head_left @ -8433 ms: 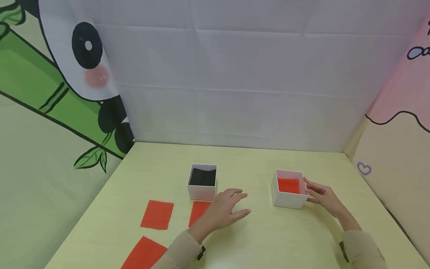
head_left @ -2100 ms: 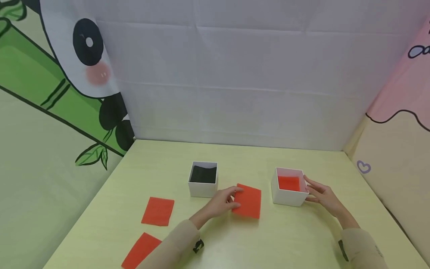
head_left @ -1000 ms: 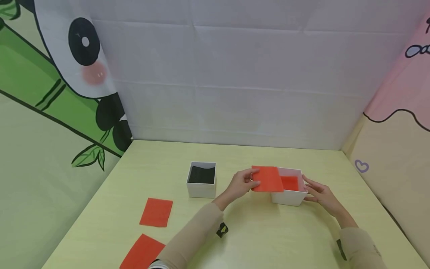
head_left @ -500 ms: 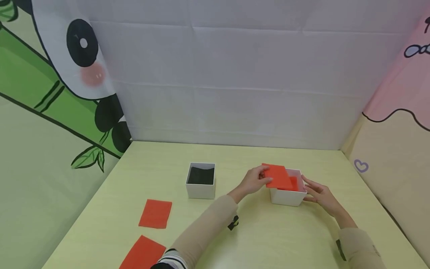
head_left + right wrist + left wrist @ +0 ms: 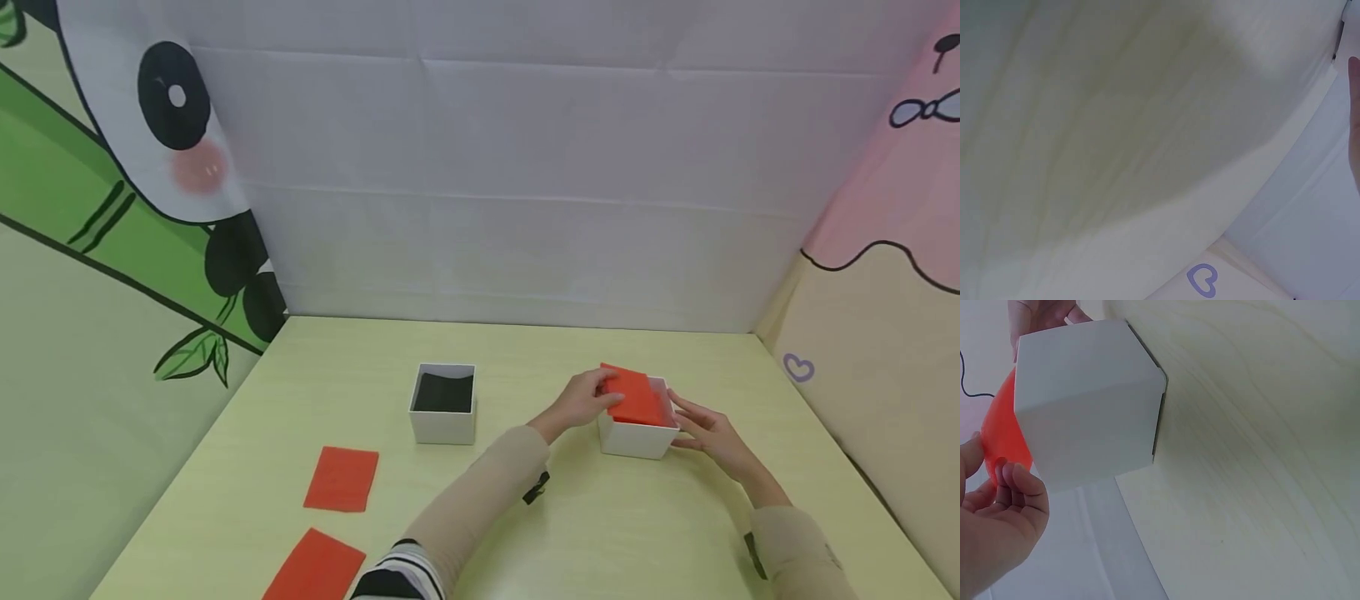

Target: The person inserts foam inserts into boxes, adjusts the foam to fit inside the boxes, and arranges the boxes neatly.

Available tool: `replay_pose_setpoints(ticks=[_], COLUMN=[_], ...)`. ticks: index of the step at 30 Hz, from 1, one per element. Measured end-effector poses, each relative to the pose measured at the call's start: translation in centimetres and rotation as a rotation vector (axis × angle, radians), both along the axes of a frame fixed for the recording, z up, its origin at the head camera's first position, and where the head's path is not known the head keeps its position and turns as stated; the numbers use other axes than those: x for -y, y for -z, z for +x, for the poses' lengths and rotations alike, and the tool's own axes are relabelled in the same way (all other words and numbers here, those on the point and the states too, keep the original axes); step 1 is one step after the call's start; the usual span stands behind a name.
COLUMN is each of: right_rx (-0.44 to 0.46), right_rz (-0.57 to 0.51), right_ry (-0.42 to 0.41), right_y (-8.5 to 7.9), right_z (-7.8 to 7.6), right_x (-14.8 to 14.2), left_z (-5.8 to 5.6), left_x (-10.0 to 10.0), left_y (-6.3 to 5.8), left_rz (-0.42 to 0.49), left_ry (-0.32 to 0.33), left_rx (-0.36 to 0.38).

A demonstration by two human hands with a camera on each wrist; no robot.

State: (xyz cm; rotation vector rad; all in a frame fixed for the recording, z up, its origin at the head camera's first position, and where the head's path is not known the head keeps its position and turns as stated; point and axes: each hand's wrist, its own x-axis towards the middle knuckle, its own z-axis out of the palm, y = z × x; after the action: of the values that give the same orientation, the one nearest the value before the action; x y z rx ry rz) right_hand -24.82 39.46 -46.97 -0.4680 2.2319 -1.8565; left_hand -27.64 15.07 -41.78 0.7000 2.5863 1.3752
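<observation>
My left hand (image 5: 581,403) pinches the left edge of a thin red square sheet (image 5: 634,397) between thumb and fingers. The sheet lies tilted over the opening of the right white box (image 5: 636,440), hiding most of the red inside it. In the left wrist view the sheet (image 5: 1007,428) bows beside the box's rim. My right hand (image 5: 718,440) rests its extended fingers against the box's right side. Two more red squares, an upper one (image 5: 342,479) and a lower one (image 5: 315,568), lie flat at the left; my left sleeve reaches the lower one's edge.
A second white box (image 5: 442,427) with black sheet material (image 5: 444,392) inside stands left of my left hand. The pale wooden table (image 5: 600,533) ends at a white cloth backdrop (image 5: 480,208), with printed side panels.
My left hand picked up the red square from in front of the black-filled box and carried it right, over the other box's opening. My right hand has stayed at that box.
</observation>
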Motion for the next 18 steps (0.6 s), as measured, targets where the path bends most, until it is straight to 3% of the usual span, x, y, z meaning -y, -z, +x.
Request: replay_pose_setpoints(ticks=[7, 15, 18], right_rx=[0.004, 0.0, 0.003], right_rz=[-0.009, -0.005, 0.003], right_ry=[-0.003, -0.005, 0.0], right_y=[-0.26, -0.31, -0.19], right_z=[0.32, 0.37, 0.37], right_x=[0.09, 0.12, 0.08], left_z=[-0.07, 0.15, 0.33], left_x=[-0.85, -1.06, -1.01], left_y=[0.16, 0.52, 0.77], left_rz=[-0.079, -0.313, -0.372], left_ry=[0.018, -0.051, -0.085], left_rx=[-0.023, -0.141, -0.224])
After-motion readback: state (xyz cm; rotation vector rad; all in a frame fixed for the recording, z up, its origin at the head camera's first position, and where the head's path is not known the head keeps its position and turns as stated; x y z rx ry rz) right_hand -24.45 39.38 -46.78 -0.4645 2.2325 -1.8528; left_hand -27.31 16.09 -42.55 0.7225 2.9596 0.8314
